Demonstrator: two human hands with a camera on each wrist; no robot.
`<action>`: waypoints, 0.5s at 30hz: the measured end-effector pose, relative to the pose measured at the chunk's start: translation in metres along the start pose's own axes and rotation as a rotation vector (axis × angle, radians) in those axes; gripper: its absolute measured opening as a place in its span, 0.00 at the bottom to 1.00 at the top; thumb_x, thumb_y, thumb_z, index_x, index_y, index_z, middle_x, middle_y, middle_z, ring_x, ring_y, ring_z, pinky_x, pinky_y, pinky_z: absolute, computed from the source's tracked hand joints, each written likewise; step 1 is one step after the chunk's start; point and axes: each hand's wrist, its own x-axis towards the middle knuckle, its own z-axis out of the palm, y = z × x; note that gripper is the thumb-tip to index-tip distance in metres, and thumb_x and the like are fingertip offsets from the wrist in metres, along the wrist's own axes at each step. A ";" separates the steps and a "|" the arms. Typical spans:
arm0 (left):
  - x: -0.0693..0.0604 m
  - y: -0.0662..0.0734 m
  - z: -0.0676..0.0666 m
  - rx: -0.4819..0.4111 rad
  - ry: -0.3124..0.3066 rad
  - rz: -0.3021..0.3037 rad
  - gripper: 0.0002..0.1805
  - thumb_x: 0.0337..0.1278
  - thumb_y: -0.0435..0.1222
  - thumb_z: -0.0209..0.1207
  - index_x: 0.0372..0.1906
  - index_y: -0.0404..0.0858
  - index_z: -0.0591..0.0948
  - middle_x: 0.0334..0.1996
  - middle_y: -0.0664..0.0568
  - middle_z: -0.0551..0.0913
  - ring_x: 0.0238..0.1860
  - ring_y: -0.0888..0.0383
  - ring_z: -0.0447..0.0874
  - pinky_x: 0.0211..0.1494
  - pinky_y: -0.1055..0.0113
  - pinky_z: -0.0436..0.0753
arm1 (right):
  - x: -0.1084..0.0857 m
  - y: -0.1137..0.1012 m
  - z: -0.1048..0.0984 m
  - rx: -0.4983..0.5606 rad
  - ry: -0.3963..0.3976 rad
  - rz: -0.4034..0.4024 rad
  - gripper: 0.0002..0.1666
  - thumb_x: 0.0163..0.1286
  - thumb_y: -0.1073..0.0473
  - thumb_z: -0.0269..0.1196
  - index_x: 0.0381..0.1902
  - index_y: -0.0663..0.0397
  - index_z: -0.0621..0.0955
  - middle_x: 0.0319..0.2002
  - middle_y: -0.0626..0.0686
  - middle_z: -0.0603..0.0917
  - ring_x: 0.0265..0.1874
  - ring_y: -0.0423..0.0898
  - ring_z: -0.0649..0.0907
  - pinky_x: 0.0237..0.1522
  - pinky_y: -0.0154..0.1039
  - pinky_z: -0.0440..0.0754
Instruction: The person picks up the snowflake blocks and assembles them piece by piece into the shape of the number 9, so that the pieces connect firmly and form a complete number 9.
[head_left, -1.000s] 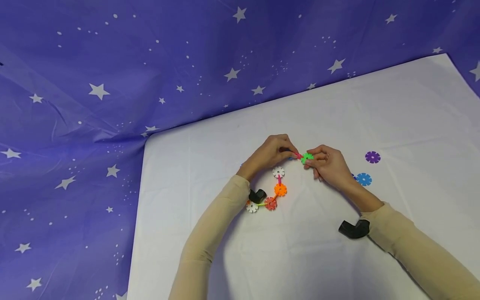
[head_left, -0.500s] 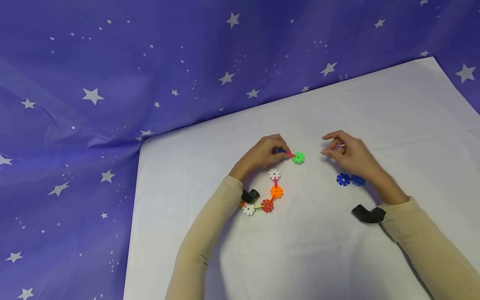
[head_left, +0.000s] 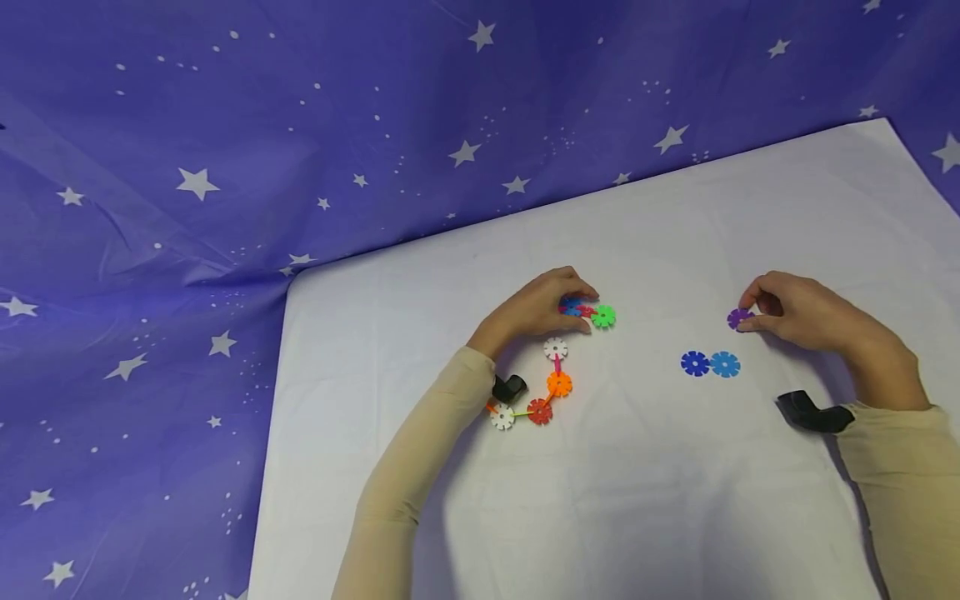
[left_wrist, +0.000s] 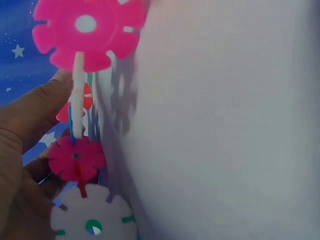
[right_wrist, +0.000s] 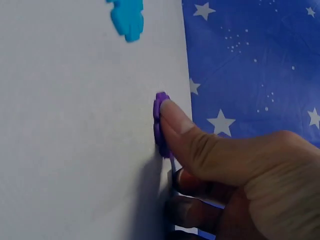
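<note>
My right hand [head_left: 810, 317] pinches a purple notched disc [head_left: 738, 319] between thumb and fingers at the right of the table. In the right wrist view the thumb presses on this purple disc [right_wrist: 161, 125], seen nearly edge-on. My left hand [head_left: 536, 307] rests at the far end of a chain of interlocked snowflake discs, thumb and fingers apart around a blue disc [head_left: 572, 307] and a pink disc [head_left: 587, 312]. A green disc [head_left: 603, 317] forms the chain's end beyond its fingertips. In the left wrist view, a large pink disc [left_wrist: 87, 30] and a white disc [left_wrist: 92, 215] stand close by.
The chain curves nearer through a white disc [head_left: 556, 348], an orange disc [head_left: 559, 384], a red disc [head_left: 539, 411] and another white disc [head_left: 502, 417], partly under the left wrist. A dark blue disc [head_left: 695, 363] and a light blue disc [head_left: 725, 364] lie side by side.
My right hand has let go of the green disc, moved right and taken hold of the purple disc. My left hand's fingers have parted from their pinch on the pink disc.
</note>
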 end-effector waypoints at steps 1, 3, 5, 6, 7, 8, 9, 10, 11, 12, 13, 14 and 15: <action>0.001 0.001 0.000 0.003 -0.007 0.001 0.28 0.53 0.49 0.69 0.59 0.44 0.80 0.50 0.54 0.78 0.50 0.61 0.73 0.63 0.70 0.70 | 0.000 -0.002 0.000 -0.001 -0.006 0.013 0.16 0.53 0.63 0.75 0.34 0.59 0.78 0.26 0.49 0.71 0.26 0.37 0.67 0.28 0.32 0.63; 0.003 0.004 0.000 0.008 -0.015 0.007 0.29 0.53 0.49 0.70 0.60 0.44 0.80 0.51 0.53 0.78 0.51 0.60 0.73 0.63 0.68 0.70 | 0.000 -0.006 0.000 0.001 -0.009 0.042 0.14 0.57 0.63 0.73 0.33 0.58 0.77 0.26 0.50 0.72 0.26 0.38 0.68 0.27 0.33 0.64; 0.004 0.007 0.001 0.003 -0.025 0.009 0.29 0.53 0.49 0.70 0.60 0.44 0.80 0.50 0.53 0.79 0.50 0.60 0.73 0.62 0.69 0.70 | 0.002 -0.014 0.001 0.001 -0.016 0.053 0.12 0.61 0.63 0.70 0.34 0.59 0.76 0.26 0.51 0.75 0.26 0.40 0.70 0.26 0.34 0.65; 0.005 0.008 0.002 0.000 -0.027 0.010 0.29 0.53 0.48 0.70 0.60 0.44 0.80 0.50 0.54 0.79 0.49 0.61 0.73 0.60 0.69 0.71 | 0.004 -0.020 0.002 0.007 -0.017 0.064 0.11 0.63 0.63 0.68 0.36 0.59 0.75 0.26 0.51 0.75 0.25 0.41 0.70 0.26 0.34 0.66; 0.006 0.008 0.003 -0.001 -0.028 0.011 0.29 0.53 0.48 0.70 0.60 0.44 0.80 0.49 0.54 0.79 0.48 0.61 0.73 0.59 0.70 0.71 | 0.006 -0.027 0.005 0.012 -0.013 0.055 0.10 0.65 0.62 0.67 0.37 0.60 0.76 0.26 0.51 0.76 0.24 0.41 0.70 0.25 0.34 0.66; 0.006 0.009 0.004 -0.005 -0.024 0.017 0.28 0.53 0.48 0.70 0.60 0.44 0.81 0.48 0.55 0.80 0.48 0.62 0.73 0.58 0.70 0.71 | 0.008 -0.035 0.008 0.025 -0.002 0.031 0.09 0.67 0.62 0.65 0.38 0.60 0.76 0.25 0.51 0.76 0.23 0.41 0.70 0.24 0.34 0.66; 0.007 0.009 0.004 -0.009 -0.022 0.020 0.27 0.53 0.47 0.70 0.59 0.44 0.81 0.47 0.55 0.80 0.47 0.62 0.73 0.57 0.71 0.71 | 0.011 -0.044 0.013 0.039 0.005 0.006 0.08 0.67 0.63 0.64 0.40 0.61 0.76 0.25 0.51 0.76 0.22 0.41 0.70 0.23 0.34 0.66; 0.007 0.009 0.005 -0.013 -0.021 0.024 0.27 0.54 0.47 0.69 0.59 0.44 0.82 0.47 0.56 0.81 0.46 0.63 0.73 0.55 0.72 0.71 | 0.014 -0.053 0.019 0.056 0.014 -0.026 0.08 0.68 0.63 0.63 0.41 0.61 0.77 0.24 0.50 0.77 0.21 0.40 0.70 0.22 0.34 0.67; 0.007 0.009 0.006 -0.016 -0.020 0.027 0.26 0.54 0.47 0.69 0.58 0.43 0.82 0.46 0.56 0.81 0.45 0.63 0.73 0.55 0.72 0.71 | 0.016 -0.062 0.025 0.080 0.018 -0.056 0.08 0.68 0.64 0.62 0.43 0.61 0.77 0.23 0.49 0.76 0.19 0.39 0.69 0.21 0.33 0.66; 0.008 0.009 0.006 -0.017 -0.016 0.032 0.25 0.54 0.47 0.69 0.58 0.43 0.82 0.45 0.56 0.82 0.45 0.63 0.74 0.54 0.73 0.71 | 0.019 -0.070 0.032 0.102 0.019 -0.086 0.08 0.69 0.64 0.62 0.44 0.61 0.76 0.21 0.48 0.75 0.18 0.38 0.68 0.20 0.33 0.66; 0.008 0.008 0.007 -0.018 -0.014 0.033 0.25 0.55 0.46 0.69 0.57 0.43 0.83 0.45 0.57 0.82 0.44 0.64 0.74 0.54 0.73 0.71 | 0.022 -0.078 0.038 0.121 0.020 -0.119 0.08 0.69 0.65 0.61 0.45 0.62 0.76 0.20 0.47 0.74 0.17 0.36 0.67 0.19 0.32 0.66; 0.009 0.009 0.007 -0.020 -0.012 0.036 0.24 0.55 0.46 0.68 0.57 0.43 0.83 0.45 0.57 0.82 0.44 0.64 0.74 0.54 0.73 0.72 | 0.025 -0.085 0.044 0.133 0.018 -0.144 0.09 0.70 0.65 0.61 0.46 0.62 0.76 0.20 0.46 0.73 0.16 0.36 0.67 0.19 0.32 0.66; 0.009 0.009 0.007 -0.023 -0.010 0.036 0.24 0.55 0.46 0.68 0.57 0.43 0.83 0.45 0.57 0.82 0.44 0.64 0.74 0.54 0.73 0.72 | 0.027 -0.090 0.050 0.137 0.013 -0.156 0.10 0.70 0.65 0.60 0.46 0.62 0.76 0.20 0.46 0.73 0.16 0.36 0.67 0.19 0.32 0.66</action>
